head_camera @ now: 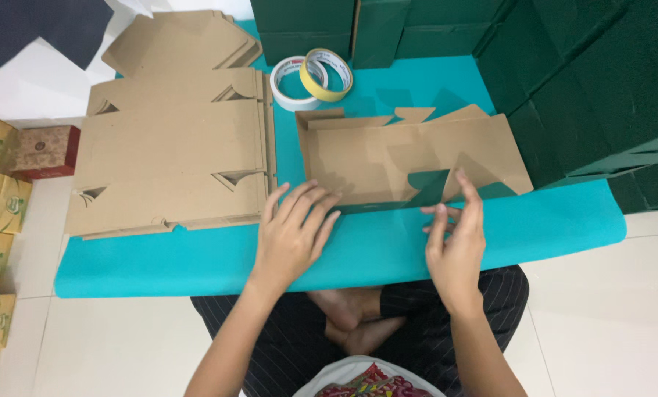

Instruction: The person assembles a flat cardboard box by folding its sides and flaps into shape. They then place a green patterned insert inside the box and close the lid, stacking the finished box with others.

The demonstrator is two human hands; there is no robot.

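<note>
Nearest the camera, crossed legs in striped dark trousers [417, 309] are seen on the white tiled floor [601, 323], with a teal mat [197, 261] spread just beyond them.

On the near part of the mat, the left hand [292, 231] is laid flat, fingers spread and open, with nothing gripped; its fingertips are pressed on the near left edge of the partly folded cardboard box blank [373, 158]. The right hand [458, 239] is set at the near right edge of the same blank, thumb and forefinger closed in a pinch on a dark green flap [428, 190] at that edge.

The blank is placed directly beyond both hands, its long axis running left to right across the mat, its far and left flaps raised. Both hands are about equally near to it, one toward each end.

To the left, a stack of flat cardboard blanks [171, 158] is lying, just beside the left hand. Farther off, two rolls of tape [310, 77], one white and one yellow, are leaned together, and dark green boxes [586, 81] are stacked at the far and right sides.
</note>
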